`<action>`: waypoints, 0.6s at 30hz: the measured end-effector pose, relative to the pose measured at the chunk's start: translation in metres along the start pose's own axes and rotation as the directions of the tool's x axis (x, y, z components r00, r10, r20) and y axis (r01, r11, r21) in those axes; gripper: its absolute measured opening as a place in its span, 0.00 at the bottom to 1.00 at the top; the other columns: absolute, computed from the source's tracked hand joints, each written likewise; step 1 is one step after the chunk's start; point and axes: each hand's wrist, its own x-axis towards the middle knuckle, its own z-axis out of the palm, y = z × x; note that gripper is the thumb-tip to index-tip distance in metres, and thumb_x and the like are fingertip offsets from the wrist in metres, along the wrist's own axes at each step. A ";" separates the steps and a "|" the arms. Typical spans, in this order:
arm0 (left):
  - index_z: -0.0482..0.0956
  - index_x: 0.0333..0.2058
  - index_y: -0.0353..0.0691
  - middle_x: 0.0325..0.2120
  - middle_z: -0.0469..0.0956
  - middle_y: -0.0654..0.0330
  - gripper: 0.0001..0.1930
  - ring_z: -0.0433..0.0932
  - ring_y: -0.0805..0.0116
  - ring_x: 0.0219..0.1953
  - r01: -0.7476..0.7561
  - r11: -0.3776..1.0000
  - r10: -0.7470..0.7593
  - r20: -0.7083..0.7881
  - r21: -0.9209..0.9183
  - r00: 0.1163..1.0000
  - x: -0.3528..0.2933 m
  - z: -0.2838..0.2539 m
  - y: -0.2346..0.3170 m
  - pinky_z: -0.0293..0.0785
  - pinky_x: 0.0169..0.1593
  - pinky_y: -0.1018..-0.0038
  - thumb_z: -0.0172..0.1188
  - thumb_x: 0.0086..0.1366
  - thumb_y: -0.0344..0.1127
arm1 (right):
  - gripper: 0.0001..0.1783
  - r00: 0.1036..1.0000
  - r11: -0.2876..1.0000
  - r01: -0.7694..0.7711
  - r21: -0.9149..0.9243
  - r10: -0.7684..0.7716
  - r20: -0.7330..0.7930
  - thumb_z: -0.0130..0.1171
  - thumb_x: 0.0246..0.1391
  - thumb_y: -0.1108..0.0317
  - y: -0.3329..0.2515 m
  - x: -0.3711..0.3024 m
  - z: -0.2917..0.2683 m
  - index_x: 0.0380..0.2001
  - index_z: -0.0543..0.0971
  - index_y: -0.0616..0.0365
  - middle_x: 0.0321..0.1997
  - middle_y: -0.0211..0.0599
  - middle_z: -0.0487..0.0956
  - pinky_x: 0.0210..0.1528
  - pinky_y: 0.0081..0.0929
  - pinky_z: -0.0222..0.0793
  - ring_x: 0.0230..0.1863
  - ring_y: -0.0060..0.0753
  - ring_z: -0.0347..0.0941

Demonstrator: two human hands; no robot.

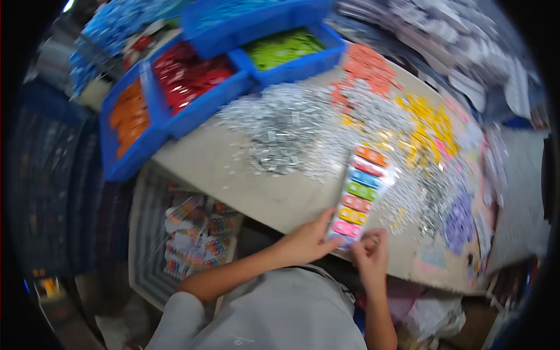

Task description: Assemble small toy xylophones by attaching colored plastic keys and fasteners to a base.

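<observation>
My left hand [309, 238] grips the lower left edge of a long white strip [356, 195], held tilted over the near edge of the table. A column of coloured rectangular pieces runs along the strip: orange, red, blue, green, coral, yellow and pink, with purple at the bottom. By the strip's lower right corner is my right hand [371, 249], its fingers curled together in a pinch. Whatever those fingers hold, if anything, is too small and blurred to name. Heaps of small silvery-grey pieces [280, 137] and white pieces lie beyond the strip.
Blue bins [169, 125] at the far left hold orange, red, green and light-blue pieces. Loose coral [367, 67], yellow [431, 125] and purple [459, 221] heaps cover the table [198, 169] to the right. Below its left edge, a grey crate [146, 245] contains several multicoloured strips [195, 227].
</observation>
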 end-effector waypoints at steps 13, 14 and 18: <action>0.58 0.67 0.37 0.19 0.77 0.58 0.32 0.75 0.67 0.18 -0.162 0.964 0.147 -0.084 -0.209 0.986 0.001 0.016 -0.025 0.67 0.23 0.65 0.62 0.71 0.36 | 0.18 0.955 0.994 -0.093 -0.050 0.103 0.279 0.58 0.68 0.68 -0.012 0.013 -0.007 0.56 0.71 0.64 0.24 0.26 0.75 0.17 0.18 0.66 0.17 0.15 0.67; 0.56 0.68 0.37 0.19 0.77 0.59 0.33 0.75 0.68 0.19 -0.069 0.941 0.079 0.019 -0.331 0.997 -0.006 0.007 -0.014 0.68 0.25 0.66 0.62 0.72 0.38 | 0.17 0.961 0.996 0.017 -0.087 0.008 0.276 0.58 0.68 0.68 -0.018 0.011 -0.006 0.55 0.72 0.64 0.25 0.26 0.75 0.18 0.18 0.67 0.18 0.14 0.67; 0.53 0.71 0.40 0.42 0.82 0.48 0.43 0.83 0.61 0.46 -0.199 0.920 0.211 -0.002 -0.337 0.978 -0.045 -0.018 0.003 0.77 0.49 0.63 0.68 0.69 0.49 | 0.14 0.885 0.817 0.438 -0.376 -0.320 0.337 0.66 0.59 0.72 -0.084 -0.020 0.018 0.46 0.77 0.62 0.26 0.32 0.78 0.23 0.25 0.66 0.20 0.24 0.71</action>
